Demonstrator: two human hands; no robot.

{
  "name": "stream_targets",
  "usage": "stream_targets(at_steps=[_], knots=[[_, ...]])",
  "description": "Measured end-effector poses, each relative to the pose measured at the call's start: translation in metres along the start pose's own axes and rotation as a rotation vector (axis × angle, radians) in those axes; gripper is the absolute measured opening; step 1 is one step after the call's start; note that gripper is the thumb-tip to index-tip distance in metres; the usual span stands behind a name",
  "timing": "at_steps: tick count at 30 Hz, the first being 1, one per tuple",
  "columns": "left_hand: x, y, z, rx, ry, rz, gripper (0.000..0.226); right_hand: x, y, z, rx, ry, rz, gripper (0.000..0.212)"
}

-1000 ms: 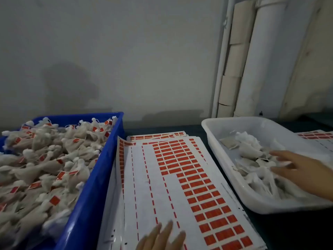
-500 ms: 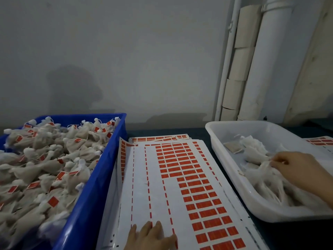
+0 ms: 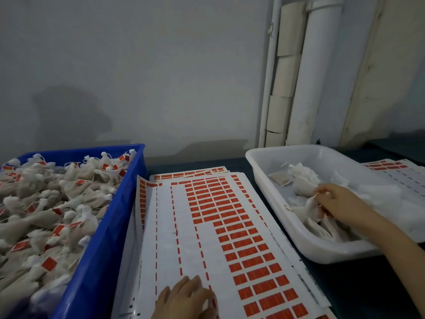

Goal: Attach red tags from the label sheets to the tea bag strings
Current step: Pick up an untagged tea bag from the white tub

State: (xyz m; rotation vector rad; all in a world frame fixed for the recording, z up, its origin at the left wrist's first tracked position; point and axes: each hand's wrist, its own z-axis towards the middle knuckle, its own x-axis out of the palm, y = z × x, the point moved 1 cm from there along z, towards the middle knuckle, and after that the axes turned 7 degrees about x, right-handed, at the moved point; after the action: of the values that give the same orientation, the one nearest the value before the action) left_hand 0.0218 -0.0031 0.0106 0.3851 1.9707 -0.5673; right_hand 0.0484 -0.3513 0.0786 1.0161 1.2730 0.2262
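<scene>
"What's the left hand (image 3: 184, 298) doing?"

"It's lying palm down, close in to the body. The fingers are together, only slightly bent, and point away. It's holding nothing."

"And the right hand (image 3: 338, 202)?"

"It's reached out ahead on a bare forearm (image 3: 395, 240) that comes in from the lower right. The back of the hand is up, and the fingers curl inward, pinching a white tea bag (image 3: 309, 207)."
</scene>
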Motion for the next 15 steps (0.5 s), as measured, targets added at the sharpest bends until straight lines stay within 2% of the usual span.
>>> stream_targets(at_steps=[4,6,10,15], knots=[[-0.002,0.001,-0.002,0.011,-0.019,0.004,0.041,0.002,-0.004,-0.006,-0.032,0.145,0.02,0.029],[-0.002,0.001,-0.003,0.022,-0.03,0.01,0.041,0.001,-0.003,-0.006,-0.067,0.158,-0.039,0.024],[-0.002,0.0,-0.002,0.038,-0.056,0.03,0.041,-0.008,0.01,-0.001,-0.153,-0.014,0.022,0.003],[0.002,0.003,-0.003,0.031,-0.001,0.045,0.046,-0.033,0.041,0.003,-0.23,-0.107,0.092,0.014]])
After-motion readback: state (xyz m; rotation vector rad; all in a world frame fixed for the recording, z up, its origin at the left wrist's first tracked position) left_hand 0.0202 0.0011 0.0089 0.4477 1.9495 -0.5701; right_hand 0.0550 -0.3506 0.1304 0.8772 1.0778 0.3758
